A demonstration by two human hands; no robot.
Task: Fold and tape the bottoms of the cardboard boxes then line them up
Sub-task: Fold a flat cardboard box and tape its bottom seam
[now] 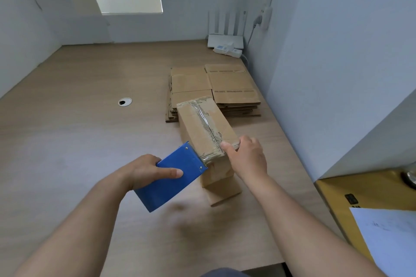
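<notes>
We pinch near edge of box (207, 128) with right hand (247, 156); left hand (144, 172) grips dispenser (173, 177) at 7 o'clock. Box likely light, crushable: hold edges.

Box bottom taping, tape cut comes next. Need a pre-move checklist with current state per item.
1. Tape runs along the cardboard box from far edge to near edge: ok.
2. Box bottom lies closed and flat under the tape: ok.
3. Right hand holds the box's near edge to steady it: ok.
4. Left hand grip on the blue tape dispenser: ok.
5. Tape end stuck down on the near side face: cannot tell, the dispenser hides it.
6. Tape cut free of the dispenser: not ok, it is joined at the dispenser's front edge.
</notes>
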